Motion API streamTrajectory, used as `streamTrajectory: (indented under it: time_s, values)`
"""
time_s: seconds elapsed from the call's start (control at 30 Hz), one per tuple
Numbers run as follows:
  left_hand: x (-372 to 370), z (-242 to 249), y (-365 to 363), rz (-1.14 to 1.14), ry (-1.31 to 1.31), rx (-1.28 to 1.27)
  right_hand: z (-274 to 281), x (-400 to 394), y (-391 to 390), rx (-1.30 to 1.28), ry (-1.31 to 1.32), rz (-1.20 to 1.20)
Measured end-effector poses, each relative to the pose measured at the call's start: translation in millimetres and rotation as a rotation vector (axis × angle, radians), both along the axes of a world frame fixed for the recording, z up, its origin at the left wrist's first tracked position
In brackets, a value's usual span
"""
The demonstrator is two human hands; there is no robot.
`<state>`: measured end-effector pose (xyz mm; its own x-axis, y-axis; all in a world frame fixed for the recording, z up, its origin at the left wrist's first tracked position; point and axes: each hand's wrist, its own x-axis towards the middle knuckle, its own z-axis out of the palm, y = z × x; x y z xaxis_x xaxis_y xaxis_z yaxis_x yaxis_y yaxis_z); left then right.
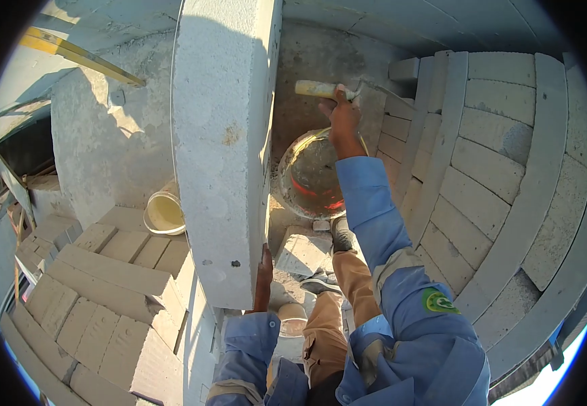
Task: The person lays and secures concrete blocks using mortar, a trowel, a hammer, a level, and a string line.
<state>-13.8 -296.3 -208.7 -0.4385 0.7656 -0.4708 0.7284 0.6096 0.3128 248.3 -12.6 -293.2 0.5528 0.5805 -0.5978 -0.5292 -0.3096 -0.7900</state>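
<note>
At upper centre of the frame, the right hand (345, 116) is gripping a trowel (325, 88) by its handle above the mortar pan (305, 177). Lower centre, the left hand (263, 272) is pressing flat against the large block (226, 135), fingers apparently extended. A white bucket (163, 212) is sitting left. The sleeve badge (439, 301) is unreadable.

Dusty concrete floor (320, 57); mortar pan (310, 177) on it; loose block (301, 252) beside.
</note>
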Motion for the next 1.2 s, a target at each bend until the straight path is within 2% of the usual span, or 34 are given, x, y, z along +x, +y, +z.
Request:
streamTrajectory:
  time_s: [0.17,0.3,0.43,0.53,0.6,0.67,0.7,0.8,0.87,0.93,0.97,1.03,1.17,1.2]
  values:
    - [-13,-12,-9,-0.098,0.11,0.104,7,5,-92,-0.055,-0.1,0.115]
    - [-26,-35,-20,-0.268,0.254,0.182,94,39,-113,0.005,-0.289,0.307]
    - [-22,-9,-4,-0.151,0.197,0.209,214,45,-51,0.289,-0.665,0.475]
    - [-21,-3,0,-0.09,0.148,0.203,305,-2,14,0.507,-0.948,0.59]
    - [-22,15,10,-0.059,0.068,0.242,342,-31,62,0.708,-1.013,0.709]
    - [-22,13,8,-0.046,0.067,0.251,368,-85,106,0.857,-0.939,0.898]
    - [-23,18,11,-0.045,0.049,0.235,376,-114,126,0.825,-0.947,1.062]
    - [-23,17,10,-0.036,0.017,0.207,342,-187,183,0.653,-0.962,1.551]
    - [-24,16,12,-0.03,0.005,0.2,291,-215,219,0.361,-1.012,1.847]
    - [-25,19,10,-0.018,-0.017,0.235,243,-232,243,0.214,-1.338,2.046]
    - [-27,19,9,-0.014,-0.029,0.222,227,-238,246,0.197,-1.332,2.06]
    - [-26,17,10,-0.003,-0.02,0.279,200,-248,247,0.228,-1.558,2.167]
    - [-26,14,10,0.043,-0.044,0.308,155,-245,241,0.252,-1.505,2.3]
    - [-26,15,9,0.048,-0.048,0.301,148,-242,237,0.171,-1.514,2.383]
